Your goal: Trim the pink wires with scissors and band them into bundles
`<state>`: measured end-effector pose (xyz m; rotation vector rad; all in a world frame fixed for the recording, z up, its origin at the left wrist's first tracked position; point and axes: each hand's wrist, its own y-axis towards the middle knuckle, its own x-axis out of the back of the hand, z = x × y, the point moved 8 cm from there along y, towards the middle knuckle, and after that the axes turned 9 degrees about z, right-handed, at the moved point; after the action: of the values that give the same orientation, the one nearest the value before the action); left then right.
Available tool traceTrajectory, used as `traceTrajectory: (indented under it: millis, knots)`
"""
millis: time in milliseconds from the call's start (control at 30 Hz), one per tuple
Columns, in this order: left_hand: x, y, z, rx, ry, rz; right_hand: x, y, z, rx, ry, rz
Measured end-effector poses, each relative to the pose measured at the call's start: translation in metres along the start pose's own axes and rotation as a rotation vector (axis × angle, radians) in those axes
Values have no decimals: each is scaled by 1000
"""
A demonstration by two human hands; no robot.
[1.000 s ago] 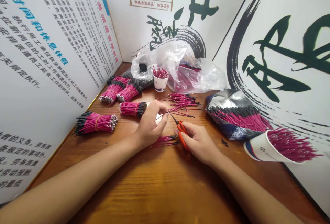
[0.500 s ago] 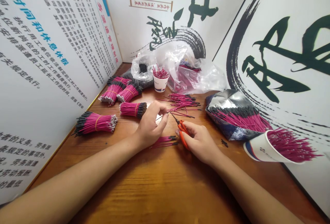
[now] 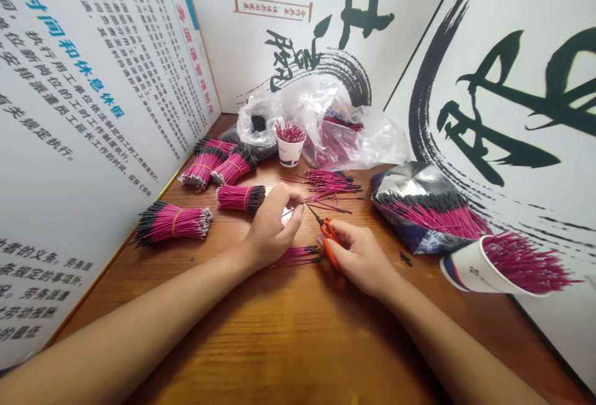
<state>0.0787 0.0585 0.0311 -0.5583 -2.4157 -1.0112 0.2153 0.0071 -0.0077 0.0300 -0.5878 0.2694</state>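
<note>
My left hand (image 3: 278, 215) is closed in a pinch around a thin wire (image 3: 288, 211), most of it hidden by the fingers. Orange-handled scissors (image 3: 330, 240) are gripped in my right hand (image 3: 361, 253), their dark blade tips reaching up to my left fingertips. Below my left wrist lie several magenta wires with black ends (image 3: 298, 256). Just beyond the fingertips spreads a loose pile of similar wires (image 3: 328, 182). A white piece (image 3: 287, 213) on the table is partly covered by my left hand.
Banded wire bundles (image 3: 174, 222) lie on the left, another bundle (image 3: 237, 197) beside my left hand. Behind stand a paper cup of wires (image 3: 289, 151) and clear plastic bags (image 3: 372, 141). An open foil bag (image 3: 419, 225) and a tilted cup (image 3: 470, 268) are at right, near black scraps (image 3: 405, 259).
The scissors' tips have shifted slightly up and left, closer to my left fingertips. Otherwise both hands hold nearly the same place.
</note>
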Motion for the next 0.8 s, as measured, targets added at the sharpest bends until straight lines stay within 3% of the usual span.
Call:
traceTrajectory:
  millis: [800]
  knots:
    - [0, 0, -2, 0, 7, -2, 0, -1, 0, -4, 40, 18]
